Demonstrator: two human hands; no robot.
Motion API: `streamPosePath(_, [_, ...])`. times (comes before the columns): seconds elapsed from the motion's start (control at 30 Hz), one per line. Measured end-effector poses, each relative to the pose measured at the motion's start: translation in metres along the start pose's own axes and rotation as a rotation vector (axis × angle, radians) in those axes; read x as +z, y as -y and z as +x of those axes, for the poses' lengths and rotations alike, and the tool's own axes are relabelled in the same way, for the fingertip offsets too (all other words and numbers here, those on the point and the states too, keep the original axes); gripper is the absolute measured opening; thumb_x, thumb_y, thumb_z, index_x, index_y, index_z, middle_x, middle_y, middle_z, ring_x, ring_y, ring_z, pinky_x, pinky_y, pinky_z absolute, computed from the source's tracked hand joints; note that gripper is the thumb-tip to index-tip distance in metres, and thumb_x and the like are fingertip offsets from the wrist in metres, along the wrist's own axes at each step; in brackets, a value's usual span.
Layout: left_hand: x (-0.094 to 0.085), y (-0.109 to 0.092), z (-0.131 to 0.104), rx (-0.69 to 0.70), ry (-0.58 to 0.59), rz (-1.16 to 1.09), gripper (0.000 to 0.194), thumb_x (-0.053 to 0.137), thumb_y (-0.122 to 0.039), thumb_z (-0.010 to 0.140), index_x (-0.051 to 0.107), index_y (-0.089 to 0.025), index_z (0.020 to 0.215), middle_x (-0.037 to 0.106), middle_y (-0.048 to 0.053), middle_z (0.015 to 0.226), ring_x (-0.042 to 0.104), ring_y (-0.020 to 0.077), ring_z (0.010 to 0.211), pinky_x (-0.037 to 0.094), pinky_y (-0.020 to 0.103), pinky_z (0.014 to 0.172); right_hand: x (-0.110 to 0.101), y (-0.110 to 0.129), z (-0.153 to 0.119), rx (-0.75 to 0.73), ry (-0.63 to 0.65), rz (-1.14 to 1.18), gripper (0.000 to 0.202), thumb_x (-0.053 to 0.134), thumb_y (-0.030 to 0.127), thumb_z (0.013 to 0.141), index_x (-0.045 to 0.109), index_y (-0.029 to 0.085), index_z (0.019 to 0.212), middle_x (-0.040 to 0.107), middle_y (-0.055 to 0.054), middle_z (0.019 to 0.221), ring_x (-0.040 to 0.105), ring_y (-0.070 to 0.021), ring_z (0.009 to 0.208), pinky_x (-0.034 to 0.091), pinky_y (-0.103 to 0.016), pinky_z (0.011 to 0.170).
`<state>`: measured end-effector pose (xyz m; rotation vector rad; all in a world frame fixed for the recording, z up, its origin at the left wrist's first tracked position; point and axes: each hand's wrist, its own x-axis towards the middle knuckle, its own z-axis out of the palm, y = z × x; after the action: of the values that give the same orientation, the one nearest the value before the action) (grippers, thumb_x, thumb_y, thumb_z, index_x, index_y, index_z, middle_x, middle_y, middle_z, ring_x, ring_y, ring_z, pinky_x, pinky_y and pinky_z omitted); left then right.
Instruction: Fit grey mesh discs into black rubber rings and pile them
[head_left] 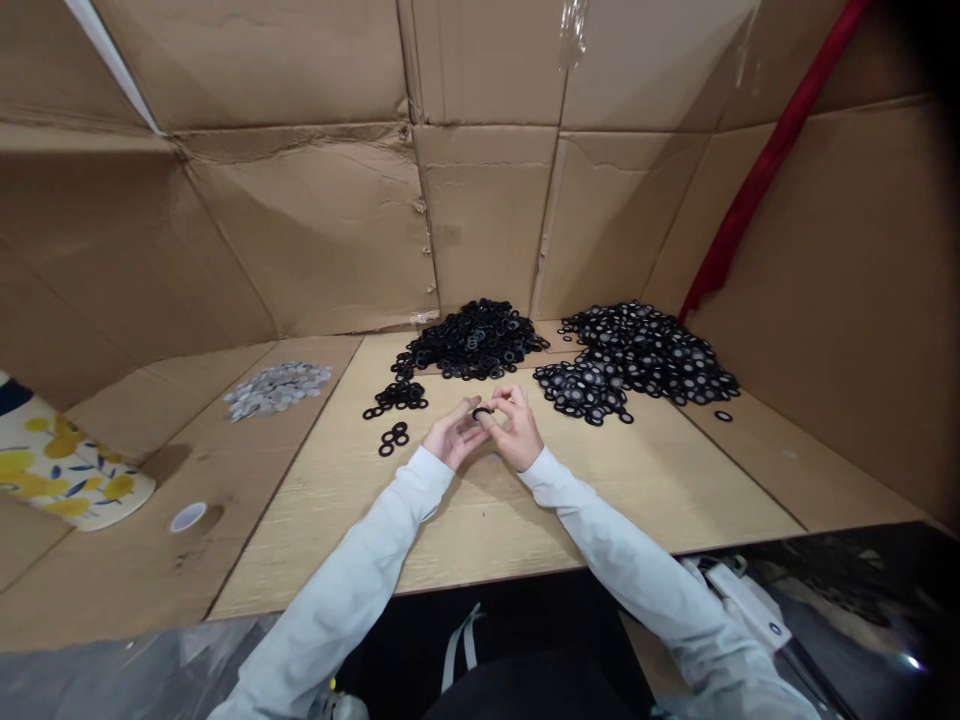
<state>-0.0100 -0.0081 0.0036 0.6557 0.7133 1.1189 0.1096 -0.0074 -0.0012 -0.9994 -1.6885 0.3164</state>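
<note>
- As the left hand (453,434) and right hand (519,432) met above the tabletop (667,480), both pinched a ring (481,412) between them.
- Neither was clearly nearer; the ring appeared widest side to side.
- Beyond lay black rings (480,340), with discs (277,390) left, filled rings (652,355) right.

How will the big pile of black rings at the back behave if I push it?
The ring pile will probably spread rather than move as one, since its rings lie loosely heaped. The few rings in front look thin, so each is likely light. Lying flat, they seem apt to slide, not roll.
</note>
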Motion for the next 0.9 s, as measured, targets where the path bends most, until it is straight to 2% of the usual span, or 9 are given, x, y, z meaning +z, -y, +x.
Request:
streamPosePath(0.1, [0.002, -0.001, -0.002, -0.164, 0.086, -0.1, 0.027, 0.05, -0.035, 0.069, 0.059, -0.01, 0.076, 0.061, 0.01, 0.079, 0.058, 0.0167, 0.077, 0.044, 0.03, 0.074, 0.0, 0.002, -0.001, 0.014, 0.018, 0.019, 0.009, 0.047, 0.023, 0.072, 0.055, 0.018, 0.07, 0.04, -0.004, 0.084, 0.04, -0.0162, 0.086, 0.038, -0.031, 0.076])
streamPosePath(0.27, [0.004, 0.003, -0.006, -0.157, 0.156, -0.159, 0.022, 0.046, -0.028, 0.071, 0.057, -0.014, 0.083, 0.062, 0.009, 0.083, 0.056, 0.0191, 0.083, 0.042, 0.035, 0.077, 0.002, 0.003, -0.002, 0.001, 0.029, 0.005, 0.008, 0.045, 0.021, 0.072, 0.053, 0.019, 0.073, 0.04, -0.005, 0.086, 0.039, -0.0167, 0.089, 0.037, -0.032, 0.078])
streamPosePath(0.4, [0.004, 0.004, -0.005, -0.134, 0.099, -0.133, 0.017, 0.049, -0.027, 0.069, 0.057, -0.016, 0.078, 0.061, 0.006, 0.075, 0.057, 0.0164, 0.077, 0.042, 0.033, 0.075, 0.002, 0.001, -0.002, -0.032, 0.036, -0.068, 0.011, 0.042, 0.021, 0.074, 0.052, 0.018, 0.075, 0.04, -0.005, 0.089, 0.038, -0.0174, 0.089, 0.035, -0.033, 0.078])
streamPosePath(0.5, [0.001, 0.006, -0.002, -0.126, 0.051, -0.058, 0.016, 0.055, -0.029, 0.066, 0.058, -0.017, 0.076, 0.06, 0.004, 0.071, 0.056, 0.0135, 0.068, 0.044, 0.03, 0.071, -0.001, 0.0, -0.002, -0.086, 0.056, -0.216, 0.012, 0.041, 0.018, 0.073, 0.052, 0.017, 0.079, 0.04, -0.007, 0.092, 0.036, -0.0193, 0.089, 0.032, -0.036, 0.078])
streamPosePath(0.63, [-0.004, 0.012, 0.006, -0.077, -0.117, 0.165, 0.019, 0.064, -0.025, 0.056, 0.058, -0.015, 0.072, 0.057, 0.002, 0.064, 0.054, 0.0106, 0.059, 0.044, 0.026, 0.064, -0.003, -0.002, -0.002, -0.235, 0.175, -0.497, 0.019, 0.044, 0.011, 0.066, 0.053, 0.014, 0.082, 0.04, -0.011, 0.101, 0.032, -0.024, 0.092, 0.028, -0.039, 0.077])
streamPosePath(0.7, [-0.008, 0.013, 0.011, 0.006, -0.193, 0.394, 0.024, 0.066, -0.027, 0.052, 0.058, -0.014, 0.07, 0.057, 0.003, 0.064, 0.053, 0.0121, 0.058, 0.043, 0.028, 0.062, -0.004, -0.006, -0.001, -0.299, 0.255, -0.605, 0.021, 0.045, 0.009, 0.064, 0.053, 0.014, 0.083, 0.042, -0.012, 0.102, 0.032, -0.0248, 0.092, 0.026, -0.039, 0.077])
streamPosePath(0.77, [-0.014, 0.011, 0.015, 0.229, -0.234, 0.701, 0.031, 0.067, -0.029, 0.051, 0.058, -0.015, 0.078, 0.058, 0.006, 0.076, 0.053, 0.0149, 0.063, 0.042, 0.03, 0.064, -0.006, -0.012, 0.003, -0.298, 0.318, -0.681, 0.021, 0.045, 0.009, 0.065, 0.053, 0.015, 0.083, 0.046, -0.012, 0.098, 0.034, -0.0242, 0.09, 0.026, -0.038, 0.075])
streamPosePath(0.83, [-0.023, 0.003, 0.019, 0.523, -0.296, 1.055, 0.035, 0.063, -0.031, 0.055, 0.058, -0.019, 0.088, 0.056, 0.008, 0.092, 0.052, 0.0184, 0.074, 0.04, 0.032, 0.072, -0.012, -0.022, 0.009, -0.219, 0.345, -0.739, 0.02, 0.044, 0.009, 0.067, 0.054, 0.017, 0.083, 0.051, -0.011, 0.09, 0.038, -0.0231, 0.087, 0.027, -0.036, 0.072])
streamPosePath(0.9, [-0.037, -0.009, 0.022, 0.652, -0.382, 1.407, 0.03, 0.056, -0.029, 0.063, 0.057, -0.02, 0.092, 0.054, 0.009, 0.097, 0.048, 0.023, 0.086, 0.034, 0.036, 0.08, -0.023, -0.036, 0.017, -0.082, 0.313, -0.792, 0.02, 0.043, 0.011, 0.069, 0.054, 0.017, 0.084, 0.054, -0.01, 0.085, 0.042, -0.0216, 0.084, 0.028, -0.034, 0.07])
